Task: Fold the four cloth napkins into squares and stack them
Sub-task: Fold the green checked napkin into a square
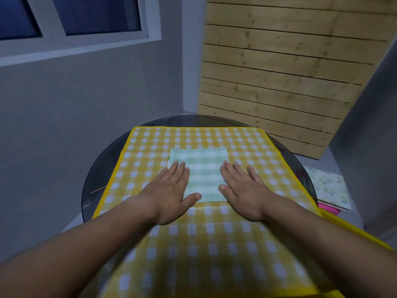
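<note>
A pale green checked napkin [203, 168], folded into a square, lies flat in the middle of a large yellow and white checked cloth [193, 244] spread over the table. My left hand [171, 190] presses flat on the napkin's left edge with straight fingers, its thumb lying across the napkin's near left corner. On the napkin's right edge rests my right hand [245, 190], flat as well with its fingers spread. Neither hand holds anything.
The round dark glass table [96, 181] shows around the yellow cloth. At the right, lower than the table, lie a pale floral cloth [328, 188] and something pink [328, 208]. A wooden slat panel [279, 78] leans behind, with grey wall to the left.
</note>
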